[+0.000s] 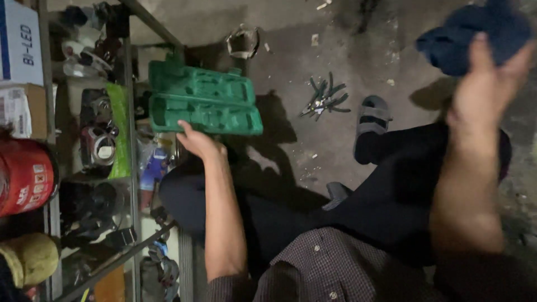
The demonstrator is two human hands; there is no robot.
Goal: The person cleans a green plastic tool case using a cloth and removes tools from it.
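Open green moulded plastic tool case (204, 99) over the concrete floor (291, 39), gripped at its lower edge by left hand (197, 141). Right hand (485, 84) raised, fingers clutching dark blue cloth (475, 34). Green-handled pliers (325, 99) lying nearby.

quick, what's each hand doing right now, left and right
Left hand: gripping the lower edge of the open green tool case.
Right hand: raised, fingers closed on a dark blue cloth.

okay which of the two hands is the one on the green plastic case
The left hand. Its fingers touch the lower edge of the open green tool case by the shelf, while the right hand is raised at the far side, gripping a dark blue cloth.
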